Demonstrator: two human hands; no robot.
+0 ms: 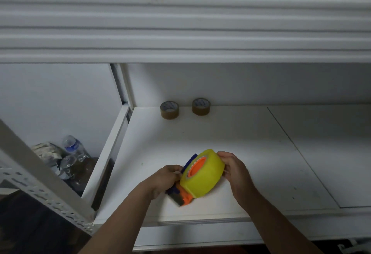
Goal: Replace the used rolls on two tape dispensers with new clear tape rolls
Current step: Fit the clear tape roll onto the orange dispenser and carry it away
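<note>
Both forearms enter bottom centre: my left hand (pixel 167 175) grips the orange-and-blue plastic dispenser (pixel 183 196), my right hand (pixel 233 170) seats a yellowish clear tape roll (pixel 202 177); two brown-sided rolls (pixel 169 110) await mid-frame, so roughly half remains.

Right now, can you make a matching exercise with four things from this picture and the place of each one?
Things:
1. yellow roll
2. brown rolls
3. bottle
4. dispenser

Places:
A. at the back of the shelf, by the wall
B. on the floor, left of the shelf
C. in the left hand, under the yellow roll
D. mounted on the orange hub, right hand on it

Pairs: 1-D, 2-A, 3-B, 4-C
</note>
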